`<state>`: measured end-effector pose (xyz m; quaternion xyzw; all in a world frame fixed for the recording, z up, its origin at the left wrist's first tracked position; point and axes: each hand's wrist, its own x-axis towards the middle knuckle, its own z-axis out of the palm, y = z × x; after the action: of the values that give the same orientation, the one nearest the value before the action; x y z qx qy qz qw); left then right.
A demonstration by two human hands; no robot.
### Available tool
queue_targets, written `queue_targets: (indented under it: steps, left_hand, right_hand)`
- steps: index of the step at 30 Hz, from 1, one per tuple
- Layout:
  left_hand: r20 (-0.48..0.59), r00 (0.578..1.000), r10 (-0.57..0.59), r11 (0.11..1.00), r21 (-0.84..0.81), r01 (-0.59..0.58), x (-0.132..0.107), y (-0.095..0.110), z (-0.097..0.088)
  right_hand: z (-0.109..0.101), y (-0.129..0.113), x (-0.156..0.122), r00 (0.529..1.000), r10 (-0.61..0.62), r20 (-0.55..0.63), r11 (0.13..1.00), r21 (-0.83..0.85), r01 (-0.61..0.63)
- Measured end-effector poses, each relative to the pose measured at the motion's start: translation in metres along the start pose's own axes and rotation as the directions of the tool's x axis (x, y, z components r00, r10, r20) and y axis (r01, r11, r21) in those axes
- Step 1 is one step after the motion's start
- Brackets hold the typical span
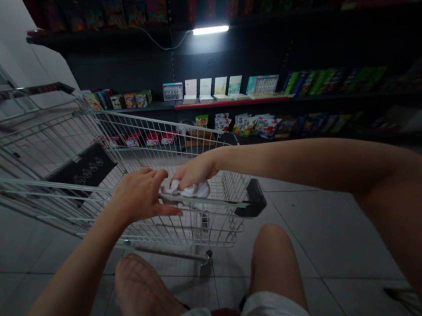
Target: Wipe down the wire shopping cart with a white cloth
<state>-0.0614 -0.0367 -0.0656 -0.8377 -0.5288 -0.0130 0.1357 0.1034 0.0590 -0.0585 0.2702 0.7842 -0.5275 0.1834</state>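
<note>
A wire shopping cart (188,230) stands sideways before me, its metal top rail running just beyond my knees. My right hand (194,172) reaches over that rail with its fingers on a bunched white cloth (197,189), gripping it against the wires. Part of the cloth hangs on the inner side of the rail. Close by on the left, my left hand (141,193) is over the same rail, thumb stretched out and fingers apart, holding nothing. Whether its palm touches the rail I cannot tell.
A black plastic corner (251,199) caps the cart's right end; a dark child-seat flap (84,171) is at the left. Behind stand dark shelves (118,62) with boxes, packets (266,124) and books under a lit tube lamp (210,30). Grey tiles (310,238) cover the floor.
</note>
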Motion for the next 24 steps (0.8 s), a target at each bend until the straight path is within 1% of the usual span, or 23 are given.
queue_targets:
  steps: [1, 2, 3, 4, 5, 7, 8, 11, 13, 15, 16, 18, 19, 20, 21, 23, 24]
  left_hand:
    - [0.006, 1.000, -0.009, 1.000, -0.011, 0.009, 0.000, 0.000, 0.000]
    - [0.014, 1.000, -0.023, 1.000, -0.017, 0.023, 0.000, 0.000, -0.001]
    - [0.027, 0.999, -0.042, 0.999, -0.018, 0.043, 0.001, 0.000, -0.001]
    - [0.046, 0.996, -0.070, 0.997, -0.012, 0.071, 0.001, 0.000, -0.001]
    - [0.069, 0.992, -0.104, 0.995, -0.001, 0.105, 0.000, 0.000, -0.001]
    - [0.123, 0.979, -0.161, 0.987, 0.022, 0.159, -0.001, -0.001, -0.001]
    - [0.146, 0.974, -0.175, 0.985, 0.028, 0.172, -0.001, -0.003, 0.000]
    - [0.205, 0.964, -0.171, 0.985, 0.038, 0.167, -0.003, -0.008, 0.001]
    - [0.238, 0.957, -0.163, 0.987, 0.045, 0.157, -0.002, -0.010, 0.001]
    - [0.262, 0.954, -0.149, 0.989, 0.040, 0.143, 0.000, -0.012, 0.000]
    - [0.265, 0.954, -0.140, 0.990, 0.033, 0.136, 0.000, -0.012, -0.001]
    - [0.260, 0.957, -0.126, 0.992, 0.031, 0.122, 0.000, -0.013, -0.001]
    - [0.255, 0.959, -0.121, 0.993, 0.042, 0.114, -0.001, -0.014, -0.001]
    - [0.249, 0.962, -0.115, 0.993, 0.056, 0.104, -0.003, -0.016, 0.000]
    - [0.242, 0.964, -0.107, 0.993, 0.070, 0.092, -0.005, -0.018, 0.000]
    - [0.216, 0.972, -0.093, 0.993, 0.086, 0.075, -0.010, -0.022, 0.002]
    - [0.193, 0.977, -0.089, 0.993, 0.089, 0.073, -0.012, -0.023, 0.002]
  right_hand:
    - [-0.002, -0.006, -0.003, 0.995, -0.078, -0.061, 0.994, -0.079, 0.074]
    - [-0.001, -0.010, -0.006, 0.976, -0.177, -0.129, 0.970, -0.189, 0.151]
    - [0.002, -0.012, -0.008, 0.938, -0.284, -0.197, 0.925, -0.313, 0.214]
    - [0.007, -0.010, -0.010, 0.889, -0.384, -0.249, 0.866, -0.430, 0.253]
    - [0.012, -0.004, -0.014, 0.835, -0.472, -0.282, 0.803, -0.528, 0.275]
    - [0.023, 0.019, -0.028, 0.740, -0.602, -0.299, 0.698, -0.648, 0.306]
    - [0.027, 0.034, -0.039, 0.708, -0.646, -0.286, 0.659, -0.677, 0.328]
    - [0.034, 0.077, -0.077, 0.667, -0.714, -0.210, 0.582, -0.708, 0.400]
    - [0.037, 0.094, -0.094, 0.621, -0.755, -0.211, 0.543, -0.732, 0.412]
    - [0.042, 0.097, -0.093, 0.558, -0.804, -0.207, 0.478, -0.782, 0.400]
    - [0.045, 0.094, -0.088, 0.527, -0.827, -0.195, 0.441, -0.806, 0.394]
    - [0.049, 0.086, -0.072, 0.485, -0.858, -0.168, 0.380, -0.843, 0.380]
    - [0.051, 0.081, -0.065, 0.472, -0.868, -0.156, 0.355, -0.859, 0.368]
    - [0.051, 0.078, -0.061, 0.473, -0.870, -0.137, 0.329, -0.876, 0.353]
    - [0.049, 0.074, -0.060, 0.490, -0.865, -0.108, 0.301, -0.893, 0.336]
    - [0.042, 0.069, -0.066, 0.556, -0.830, -0.046, 0.263, -0.911, 0.317]
    - [0.035, 0.067, -0.070, 0.591, -0.806, -0.045, 0.278, -0.910, 0.309]
